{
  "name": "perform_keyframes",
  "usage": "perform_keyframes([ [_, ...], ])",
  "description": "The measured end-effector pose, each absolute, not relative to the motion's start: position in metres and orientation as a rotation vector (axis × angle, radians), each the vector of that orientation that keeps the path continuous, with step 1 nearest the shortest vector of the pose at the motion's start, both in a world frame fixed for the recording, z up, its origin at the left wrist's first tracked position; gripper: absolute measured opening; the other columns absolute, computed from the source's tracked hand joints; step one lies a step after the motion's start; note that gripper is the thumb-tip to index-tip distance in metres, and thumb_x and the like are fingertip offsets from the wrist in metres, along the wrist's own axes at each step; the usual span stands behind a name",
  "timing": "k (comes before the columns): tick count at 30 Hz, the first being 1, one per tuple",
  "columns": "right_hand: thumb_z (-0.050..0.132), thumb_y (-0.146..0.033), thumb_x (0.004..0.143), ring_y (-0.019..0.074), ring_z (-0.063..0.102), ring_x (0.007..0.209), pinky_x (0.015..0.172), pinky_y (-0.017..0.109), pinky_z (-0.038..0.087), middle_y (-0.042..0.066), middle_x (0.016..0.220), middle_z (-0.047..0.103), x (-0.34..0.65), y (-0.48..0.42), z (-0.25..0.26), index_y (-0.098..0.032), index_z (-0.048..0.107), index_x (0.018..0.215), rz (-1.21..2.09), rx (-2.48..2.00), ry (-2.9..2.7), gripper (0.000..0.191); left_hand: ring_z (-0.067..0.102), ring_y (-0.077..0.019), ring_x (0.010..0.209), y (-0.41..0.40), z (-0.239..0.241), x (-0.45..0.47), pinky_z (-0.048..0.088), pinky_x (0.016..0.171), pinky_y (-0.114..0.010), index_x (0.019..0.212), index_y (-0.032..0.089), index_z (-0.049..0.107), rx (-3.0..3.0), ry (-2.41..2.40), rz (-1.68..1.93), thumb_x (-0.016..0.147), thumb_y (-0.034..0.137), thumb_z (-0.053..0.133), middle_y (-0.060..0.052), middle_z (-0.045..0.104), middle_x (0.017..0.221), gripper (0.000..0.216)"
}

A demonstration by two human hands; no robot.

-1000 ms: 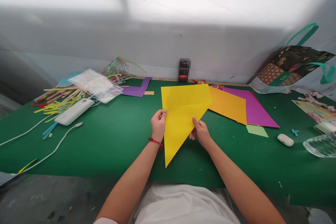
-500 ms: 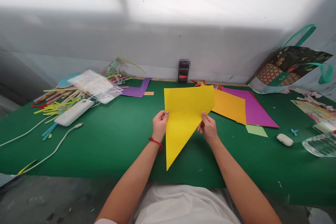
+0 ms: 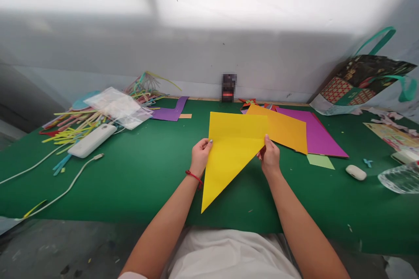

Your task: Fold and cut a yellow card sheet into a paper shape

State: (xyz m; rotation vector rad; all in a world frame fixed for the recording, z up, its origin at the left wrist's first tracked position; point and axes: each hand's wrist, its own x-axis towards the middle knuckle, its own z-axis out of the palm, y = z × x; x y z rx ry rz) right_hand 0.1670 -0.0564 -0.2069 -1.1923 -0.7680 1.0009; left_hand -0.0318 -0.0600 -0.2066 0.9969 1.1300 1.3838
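Note:
Both hands hold a yellow sheet of paper (image 3: 232, 148) above the green table, with its long point hanging toward me. My left hand (image 3: 200, 156) pinches the sheet's left edge, thumb on top; a red cord bracelet circles that wrist. At the right corner, where the slanting edge meets the upper part, my right hand (image 3: 270, 153) grips with its thumb on top and fingers underneath. A faint crease runs across the paper between the two hands. Behind the sheet, partly covered by it, lies an orange sheet (image 3: 284, 128) on top of a magenta sheet (image 3: 322, 137).
Paper strips (image 3: 75, 128), a clear plastic bag (image 3: 119, 107), a white power bank (image 3: 91, 140) and a cable (image 3: 78, 182) lie left. Purple paper (image 3: 166, 113) is behind. To the right are a white case (image 3: 355, 172), a plastic bottle (image 3: 399, 178) and a patterned bag (image 3: 356, 83).
My right hand has moved a little right and up along the sheet's edge. The paper has turned slightly, its lower point swinging left, and its right corner looks more drawn out.

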Motion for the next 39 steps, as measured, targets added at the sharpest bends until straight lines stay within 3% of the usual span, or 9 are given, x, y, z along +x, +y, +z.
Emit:
perform_keyframes([
  [11, 0.074, -0.039, 0.059, 0.0093, 0.052, 0.041, 0.038, 0.019, 0.041, -0.003, 0.049, 0.057, 0.219, -0.054, -0.193, -0.018, 0.058, 0.069, 1.426, -1.17, -1.086, 0.028, 0.065, -0.0184, 0.069, -0.066, -0.193, -0.037, 0.051, 0.061, -0.028, 0.074, 0.018, 0.061, 0.652, 0.997, 1.175, 0.069, 0.027, 0.065, -0.004, 0.067, 0.081, 0.012],
  [14, 0.076, -0.037, 0.057, 0.0097, 0.053, 0.04, 0.038, 0.02, 0.042, -0.002, 0.05, 0.059, 0.222, -0.055, -0.194, -0.018, 0.058, 0.068, 1.482, -1.17, -1.112, 0.028, 0.065, -0.0201, 0.069, -0.065, -0.195, -0.042, 0.052, 0.061, -0.03, 0.081, 0.017, 0.063, 0.588, 0.883, 1.064, 0.075, 0.034, 0.06, -0.007, 0.068, 0.079, 0.018],
  [16, 0.078, -0.037, 0.054, 0.0093, 0.053, 0.04, 0.037, 0.019, 0.042, -0.003, 0.048, 0.059, 0.216, -0.053, -0.195, -0.018, 0.056, 0.065, 1.43, -1.155, -1.032, 0.031, 0.065, -0.0182, 0.062, -0.062, -0.199, -0.043, 0.052, 0.057, -0.028, 0.085, 0.016, 0.064, 0.603, 0.842, 1.099, 0.08, 0.036, 0.052, -0.006, 0.068, 0.073, 0.024],
  [20, 0.08, -0.04, 0.047, 0.009, 0.056, 0.044, 0.037, 0.015, 0.043, -0.001, 0.052, 0.064, 0.196, -0.047, -0.198, -0.019, 0.056, 0.068, 1.261, -1.067, -0.764, 0.038, 0.058, -0.0091, 0.047, -0.059, -0.203, -0.038, 0.044, 0.044, -0.018, 0.088, 0.015, 0.063, 0.703, 0.892, 1.236, 0.079, 0.022, 0.054, -0.004, 0.068, 0.071, 0.015],
  [25, 0.078, -0.038, 0.052, 0.013, 0.062, 0.052, 0.04, 0.019, 0.047, 0.005, 0.067, 0.07, 0.165, -0.051, -0.205, -0.015, 0.064, 0.076, 1.367, -1.045, -0.873, 0.036, 0.065, -0.0154, 0.072, -0.065, -0.197, -0.025, 0.05, 0.05, -0.02, 0.109, 0.017, 0.056, 0.942, 0.914, 1.145, 0.073, 0.026, 0.064, -0.011, 0.065, 0.105, 0.039],
  [28, 0.075, -0.037, 0.057, 0.0133, 0.062, 0.051, 0.041, 0.019, 0.048, 0.005, 0.065, 0.069, 0.147, -0.059, -0.211, -0.014, 0.065, 0.08, 1.479, -1.041, -1.039, 0.034, 0.065, -0.02, 0.082, -0.065, -0.199, -0.022, 0.054, 0.056, -0.024, 0.102, 0.013, 0.06, 0.904, 0.953, 1.127, 0.075, 0.029, 0.063, -0.014, 0.064, 0.108, 0.032],
  [32, 0.066, -0.046, 0.065, 0.0154, 0.064, 0.055, 0.041, 0.022, 0.049, 0.007, 0.072, 0.07, 0.136, -0.062, -0.218, -0.014, 0.064, 0.084, 1.537, -1.039, -1.17, 0.038, 0.067, -0.0192, 0.077, -0.06, -0.207, -0.026, 0.055, 0.054, -0.024, 0.098, 0.013, 0.062, 0.718, 1.141, 1.264, 0.074, 0.02, 0.064, -0.012, 0.065, 0.105, 0.025],
  [36, 0.052, -0.051, 0.075, 0.021, 0.064, 0.077, 0.051, 0.03, 0.053, 0.007, 0.087, 0.067, 0.15, -0.047, -0.222, -0.019, 0.061, 0.087, 1.007, -1.234, -1.387, 0.035, 0.067, -0.0159, 0.063, -0.056, -0.208, -0.031, 0.053, 0.046, -0.022, 0.098, 0.011, 0.061, 0.647, 1.28, 1.395, 0.073, 0.013, 0.064, -0.011, 0.065, 0.101, 0.026],
  [39, 0.046, -0.039, 0.081, 0.0242, 0.052, 0.107, 0.085, 0.041, 0.046, 0.011, 0.113, 0.059, 0.168, -0.032, -0.227, -0.019, 0.063, 0.091, 0.432, -1.403, -1.617, 0.028, 0.066, -0.016, 0.056, -0.056, -0.206, -0.03, 0.051, 0.041, -0.021, 0.097, 0.009, 0.06, 0.676, 1.294, 1.373, 0.074, 0.012, 0.062, -0.011, 0.066, 0.093, 0.023],
])
